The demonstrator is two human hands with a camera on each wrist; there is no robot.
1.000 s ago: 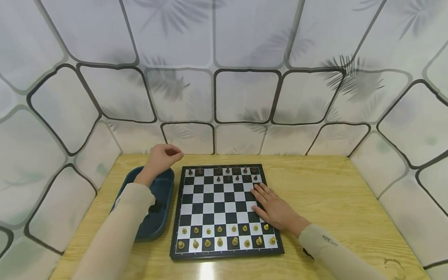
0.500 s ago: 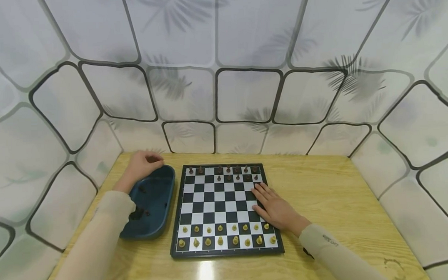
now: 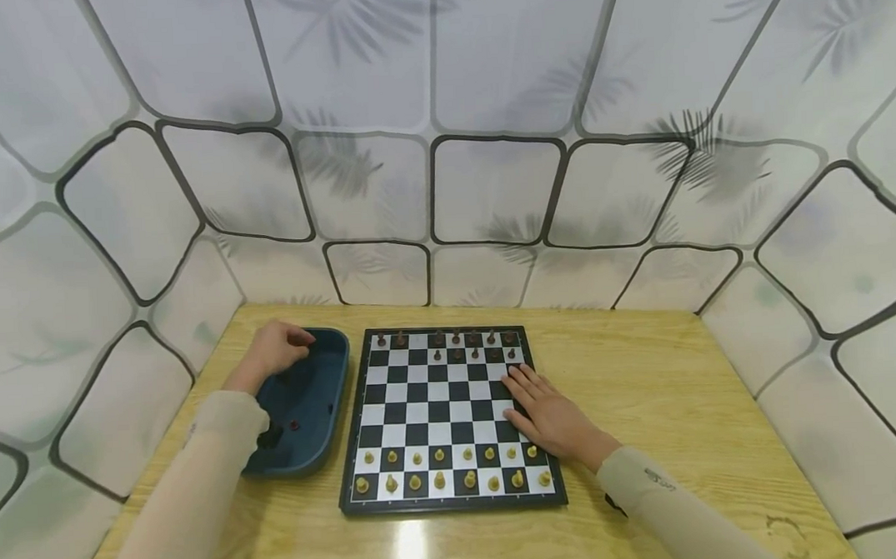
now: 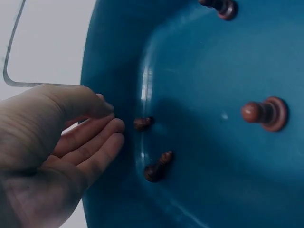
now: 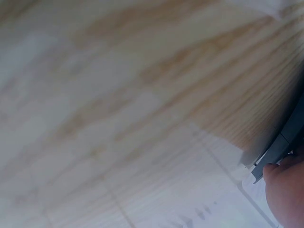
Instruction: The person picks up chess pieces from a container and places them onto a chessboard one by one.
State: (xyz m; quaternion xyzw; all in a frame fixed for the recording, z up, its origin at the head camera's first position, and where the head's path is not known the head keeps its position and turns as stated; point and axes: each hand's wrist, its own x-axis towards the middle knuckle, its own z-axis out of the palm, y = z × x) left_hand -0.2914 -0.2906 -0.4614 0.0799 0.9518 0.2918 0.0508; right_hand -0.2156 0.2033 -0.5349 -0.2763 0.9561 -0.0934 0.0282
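My left hand [image 3: 274, 350] hovers over the far left end of a blue plastic tub [image 3: 324, 393]. In the left wrist view its fingers [image 4: 102, 154] are loosely bent and the thumb lies near them, with nothing visible between. Below them, at the tub's wall, lie two dark red chess pieces, a small one [image 4: 142, 123] and a longer one [image 4: 158, 166]. A red pawn [image 4: 266, 114] is farther out on the tub floor. My right hand [image 3: 552, 417] rests with extended fingers on the right edge of a chessboard [image 3: 427, 394].
Yellow pieces [image 3: 439, 480] fill two rows at the board's near side. Red pieces [image 3: 456, 338] stand in two rows at the far side, with gaps toward the left. The wooden table [image 3: 648, 387] extends right of the board, and a patterned curtain [image 3: 489, 186] encloses it.
My left hand has moved left and down, from above the gap between tub and board to over the tub's far end. My right hand stays on the board's edge.
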